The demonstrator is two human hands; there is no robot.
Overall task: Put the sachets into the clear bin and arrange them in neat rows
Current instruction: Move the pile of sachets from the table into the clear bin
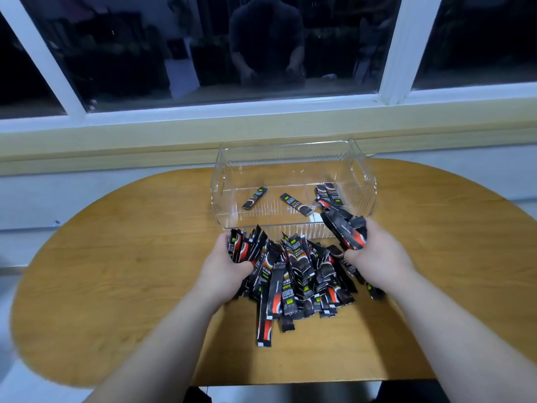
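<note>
A heap of black-and-red sachets [299,280] lies on the wooden table just in front of the clear bin [229,170]. A few loose sachets [255,197] lie scattered on the bin's floor, some at its right end. My left hand [223,269] grips a bunch of sachets at the heap's left edge. My right hand [374,251] holds another bunch of sachets [345,231], lifted at the bin's near right corner.
The rounded wooden table [116,257] stands against a pale wall under a dark window with a white frame [203,112]. The bin sits at the table's far edge. Bare tabletop stretches left and right of the heap.
</note>
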